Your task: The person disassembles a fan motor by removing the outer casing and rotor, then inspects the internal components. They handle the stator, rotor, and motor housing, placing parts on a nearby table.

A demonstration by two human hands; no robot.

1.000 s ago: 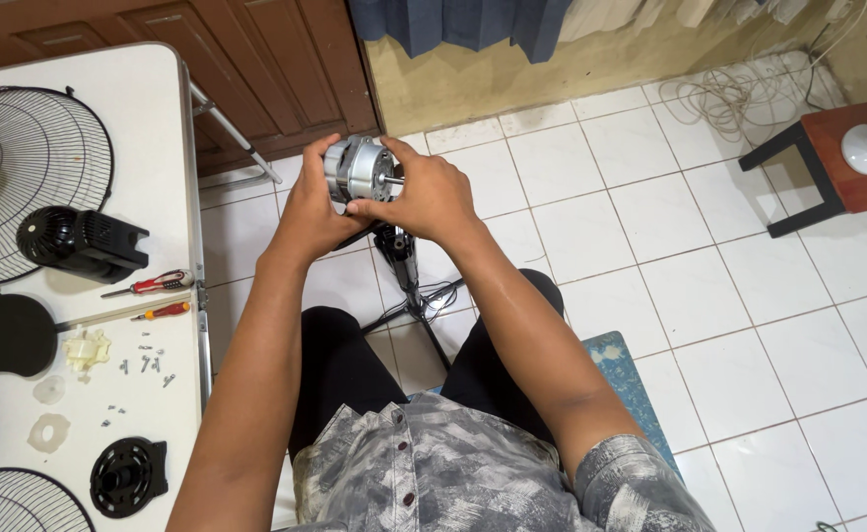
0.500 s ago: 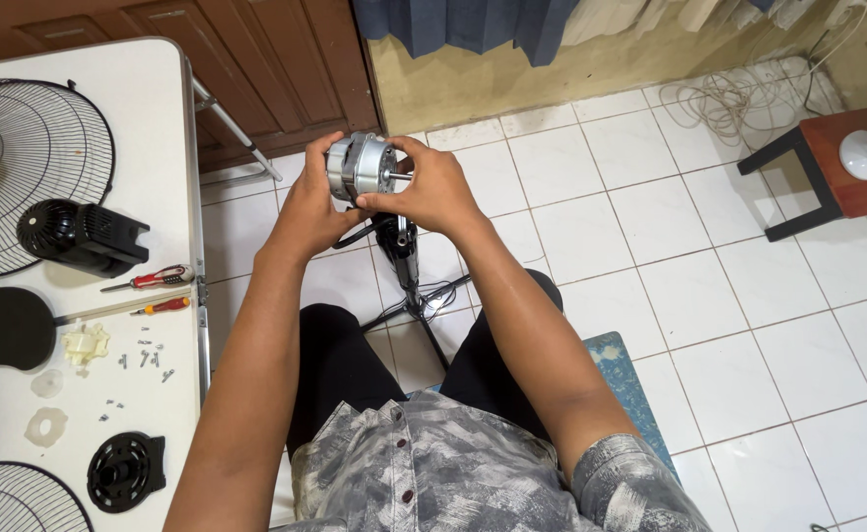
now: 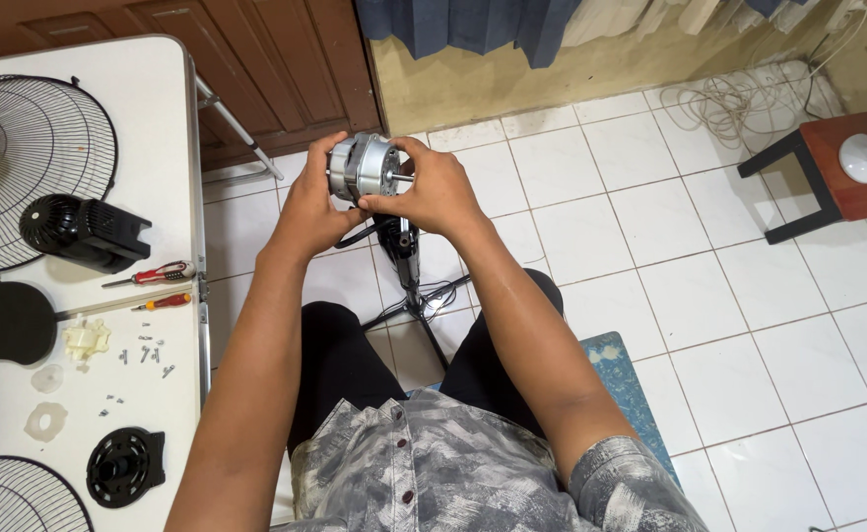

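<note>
Both hands raised in front of the body, over the white tiled floor (image 3: pixel 709 296). Fan motor (image 3: pixel 363 166), round, silver metal with a short shaft pointing right, held between the two hands. Left hand (image 3: pixel 312 210) wrapped round the left and under side of the motor, grip closed on the housing. Right hand (image 3: pixel 435 193) closed on the right side, fingertips at the shaft end and over the top edge. Black cable (image 3: pixel 363 236) hanging from the motor between the wrists. Black stand (image 3: pixel 406 258) directly below the hands, legs spread on the tiles.

On the white counter (image 3: pixel 172 108) at left: wire fan guard (image 3: pixel 54 148) at the far end, black motor cover (image 3: pixel 84 232) just beside it. Two red-handled screwdrivers (image 3: pixel 163 272) near the counter's right edge. Small screws (image 3: pixel 146 353) scattered nearer, white plastic parts beside them. Black round hub piece (image 3: pixel 123 465) at the near end, second wire guard (image 3: pixel 15 498) at the corner.

Far right: dark-legged stool (image 3: pixel 818 172) carrying a white base; coil of white cord (image 3: pixel 739 99) by the wall.
</note>
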